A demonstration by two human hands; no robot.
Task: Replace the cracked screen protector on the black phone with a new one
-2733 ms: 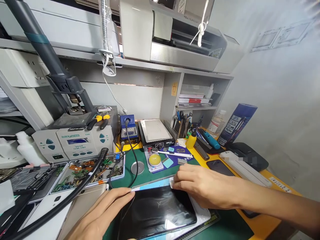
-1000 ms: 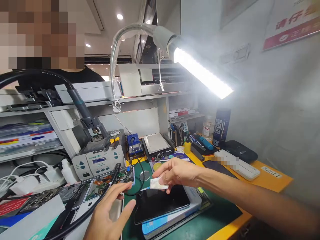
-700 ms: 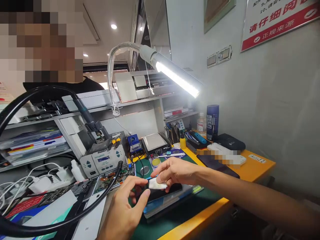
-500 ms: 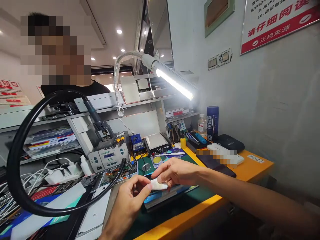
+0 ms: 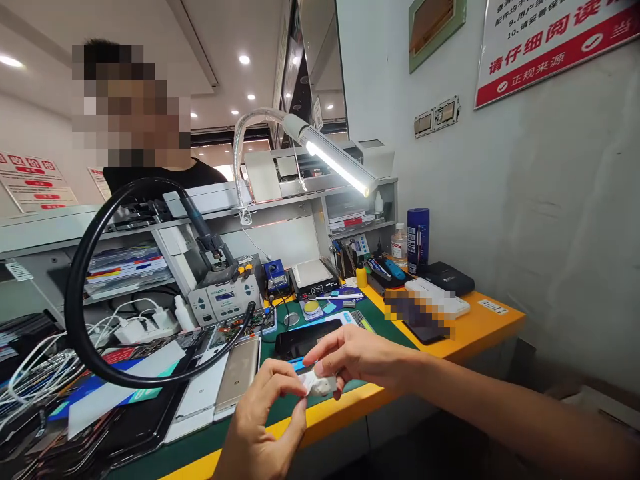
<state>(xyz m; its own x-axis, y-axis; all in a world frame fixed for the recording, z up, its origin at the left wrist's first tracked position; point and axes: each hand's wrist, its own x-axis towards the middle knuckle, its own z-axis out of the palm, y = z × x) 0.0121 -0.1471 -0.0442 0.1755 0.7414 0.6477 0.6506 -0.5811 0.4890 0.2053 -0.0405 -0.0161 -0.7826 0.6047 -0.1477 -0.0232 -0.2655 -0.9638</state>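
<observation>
A small white wad, crumpled like tissue or cloth, is between my two hands above the desk's front edge. My right hand comes in from the right and pinches it between thumb and fingers. At its left end, the thumb and index finger of my left hand close on the wad's edge. Just beyond the hands, a phone with a black screen lies on the green mat. My right hand hides part of that phone. A blue item beneath the fingers is mostly covered.
Left of my hands lie a white phone and a gold phone. A thick black hose loops from the hot-air station. A lit lamp hangs above. Beyond the shelf stands a person.
The view has shifted, and both hands now appear lower, nearer the desk's front edge. More of the black-screened phone shows behind them. The white wad stays between my hands, turned and more crumpled.
</observation>
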